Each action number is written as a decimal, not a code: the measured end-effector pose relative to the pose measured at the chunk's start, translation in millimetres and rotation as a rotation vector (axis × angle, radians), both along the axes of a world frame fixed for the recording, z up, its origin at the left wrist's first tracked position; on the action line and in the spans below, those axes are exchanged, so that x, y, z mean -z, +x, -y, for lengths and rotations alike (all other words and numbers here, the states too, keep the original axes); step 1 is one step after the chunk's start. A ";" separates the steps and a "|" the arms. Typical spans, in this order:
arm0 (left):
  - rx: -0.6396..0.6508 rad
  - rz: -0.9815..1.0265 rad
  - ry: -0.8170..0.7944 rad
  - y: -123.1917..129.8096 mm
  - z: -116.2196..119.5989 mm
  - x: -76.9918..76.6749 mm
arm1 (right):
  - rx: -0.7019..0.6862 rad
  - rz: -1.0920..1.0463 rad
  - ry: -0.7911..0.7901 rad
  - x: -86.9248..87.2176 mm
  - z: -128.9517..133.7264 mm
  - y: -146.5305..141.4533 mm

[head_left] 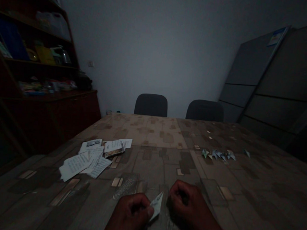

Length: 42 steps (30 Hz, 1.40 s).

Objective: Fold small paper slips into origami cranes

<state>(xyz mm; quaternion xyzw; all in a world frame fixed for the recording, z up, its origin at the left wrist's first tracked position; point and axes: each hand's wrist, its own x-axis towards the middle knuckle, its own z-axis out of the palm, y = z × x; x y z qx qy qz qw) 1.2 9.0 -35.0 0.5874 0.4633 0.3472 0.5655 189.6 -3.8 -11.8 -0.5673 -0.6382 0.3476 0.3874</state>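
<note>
Near the table's front edge, my left hand (135, 212) pinches a small folded piece of pale printed paper (157, 207) between thumb and fingers. The paper has a pointed tip that sticks up toward the right. Just right of it is my right hand (186, 202), its fingers curled together and apart from the paper. Whether anything small is between those fingertips is hidden. Printed paper sheets (76, 164) lie loosely spread at the left of the table. Several small folded paper shapes (219, 155) sit in a row at the right, with one more (247, 153) farther right.
A patterned cloth (153, 159) covers the table. Two dark chairs (151, 105) (205, 110) stand at its far side. A wooden shelf cabinet (53, 99) with household items is at the left, and grey panelled doors (242, 71) are at the right.
</note>
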 end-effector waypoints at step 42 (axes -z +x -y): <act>-0.153 0.235 -0.206 11.5 4.2 -8.7 | -0.141 -0.006 0.002 8.2 8.6 -7.8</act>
